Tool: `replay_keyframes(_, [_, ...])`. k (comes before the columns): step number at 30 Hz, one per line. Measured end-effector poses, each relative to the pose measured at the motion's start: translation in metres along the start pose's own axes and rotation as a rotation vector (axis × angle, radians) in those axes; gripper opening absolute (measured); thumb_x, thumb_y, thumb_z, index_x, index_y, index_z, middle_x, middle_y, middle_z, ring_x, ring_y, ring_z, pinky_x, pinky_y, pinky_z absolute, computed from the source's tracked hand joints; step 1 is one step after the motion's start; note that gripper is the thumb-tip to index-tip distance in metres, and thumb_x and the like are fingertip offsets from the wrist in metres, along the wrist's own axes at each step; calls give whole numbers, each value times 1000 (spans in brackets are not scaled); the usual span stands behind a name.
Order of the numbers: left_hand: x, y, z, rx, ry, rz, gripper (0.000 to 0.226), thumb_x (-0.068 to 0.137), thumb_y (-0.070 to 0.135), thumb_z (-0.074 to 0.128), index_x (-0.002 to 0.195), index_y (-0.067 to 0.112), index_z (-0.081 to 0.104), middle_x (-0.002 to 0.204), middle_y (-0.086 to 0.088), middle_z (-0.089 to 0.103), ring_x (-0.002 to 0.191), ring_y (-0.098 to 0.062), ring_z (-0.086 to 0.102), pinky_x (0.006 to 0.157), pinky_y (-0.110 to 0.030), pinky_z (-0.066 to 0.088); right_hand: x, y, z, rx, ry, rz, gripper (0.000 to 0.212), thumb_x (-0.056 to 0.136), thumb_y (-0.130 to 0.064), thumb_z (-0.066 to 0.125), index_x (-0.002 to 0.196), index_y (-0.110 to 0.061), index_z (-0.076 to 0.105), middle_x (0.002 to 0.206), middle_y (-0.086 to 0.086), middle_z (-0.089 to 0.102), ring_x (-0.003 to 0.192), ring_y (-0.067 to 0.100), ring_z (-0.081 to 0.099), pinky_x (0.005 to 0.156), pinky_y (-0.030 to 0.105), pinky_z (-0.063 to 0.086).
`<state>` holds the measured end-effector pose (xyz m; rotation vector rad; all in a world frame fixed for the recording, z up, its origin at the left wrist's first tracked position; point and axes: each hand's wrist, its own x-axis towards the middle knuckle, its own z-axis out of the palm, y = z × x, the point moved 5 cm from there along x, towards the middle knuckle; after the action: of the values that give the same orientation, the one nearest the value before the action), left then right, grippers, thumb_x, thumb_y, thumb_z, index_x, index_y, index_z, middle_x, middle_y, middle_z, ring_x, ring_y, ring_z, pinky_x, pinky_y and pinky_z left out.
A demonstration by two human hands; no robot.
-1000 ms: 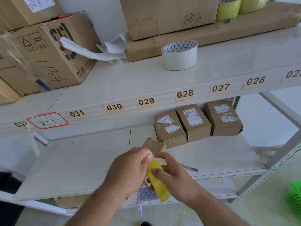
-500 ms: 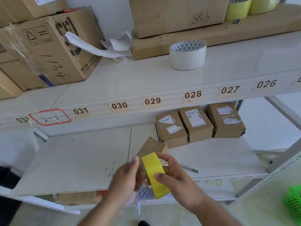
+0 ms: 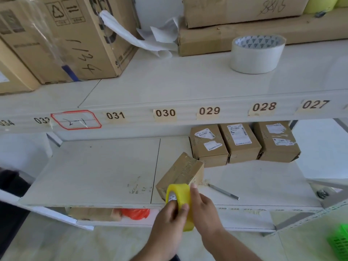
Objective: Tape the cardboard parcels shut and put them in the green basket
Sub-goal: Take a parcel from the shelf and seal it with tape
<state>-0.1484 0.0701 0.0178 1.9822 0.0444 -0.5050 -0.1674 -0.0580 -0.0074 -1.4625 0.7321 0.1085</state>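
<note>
A small box [image 3: 181, 173] sits tilted on the lower shelf [image 3: 94, 176], near its front edge. A roll of tape [image 3: 180, 202] is right in front of the box, held between the left hand [image 3: 167, 223] and the right hand [image 3: 204, 208]. A thin tool [image 3: 223, 191] lies on the shelf just right of the box. Three boxes [image 3: 243, 142] stand side by side behind it, at the far right of the shelf. On the upper shelf [image 3: 169, 85], a bigger tape roll [image 3: 257, 53] sits to the right and a big box [image 3: 62, 38] to the left, with loose paper [image 3: 143, 37] between them. A basket [image 3: 339, 242] is on the floor at the near right.
</note>
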Motion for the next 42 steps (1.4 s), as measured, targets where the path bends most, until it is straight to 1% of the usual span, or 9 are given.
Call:
replay_keyframes(4, [16,-11,-21,73,55,23,27,98,31,64,80,12,66,70,0,67,63,-3,60,61,-24,47,7,0,14,-23,-74,49,82,96,-75,36,75,-2,67,64,8,69,59,19,62,69,35,51])
replay_keyframes(9, [73,-41,-89,317,167,30,36,93,33,65,68,10,52,57,0,52,54,-10,50,55,-33,39,13,5,2,-61,-42,106,55,108,-49,46,100,0,68,76,17,77,67,21,70,72,33,51])
replay_keyframes(12, [122,-73,-123,572,157,-4,32,94,38,58,74,13,52,69,-4,60,71,-26,63,63,-36,51,22,7,-17,-135,92,107,39,106,-35,56,96,1,68,73,11,77,64,18,69,69,32,50])
replay_keyframes(18, [211,-147,-153,846,104,-80,28,100,40,51,106,16,64,112,-6,72,102,-26,70,86,-32,53,35,26,-15,-165,193,185,28,104,-26,60,87,-4,66,70,5,74,62,15,66,65,30,49])
replay_keyframes(25, [227,-153,-134,730,107,-8,29,88,29,76,99,4,67,99,-19,70,98,-40,66,86,-45,53,51,37,10,-131,141,254,20,100,-22,62,88,-8,68,76,3,75,66,15,68,60,27,47])
replay_keyframes(31, [176,-76,-41,324,-95,-16,46,101,59,46,131,24,53,127,2,60,115,-23,60,91,-34,46,92,49,26,-86,65,307,17,75,-37,61,61,-29,67,70,-2,57,68,21,51,72,37,37])
replay_keyframes(34, [173,-72,-24,385,-158,12,34,106,49,42,129,25,52,125,1,64,99,-18,59,81,-31,45,84,41,42,-149,81,260,22,94,-30,54,79,-30,71,74,-5,64,69,18,52,69,31,42])
replay_keyframes(37, [178,-79,-30,444,-202,39,42,106,51,41,139,28,49,133,5,61,112,-18,60,87,-30,44,72,45,56,-74,106,220,19,96,-20,56,99,-22,74,78,-7,71,69,13,55,68,30,45])
replay_keyframes(42, [190,-92,-46,602,-281,79,46,98,64,37,137,41,48,132,11,61,115,-15,61,97,-40,51,49,61,75,17,14,193,33,68,-48,63,78,-18,71,62,-12,50,62,12,42,70,36,35])
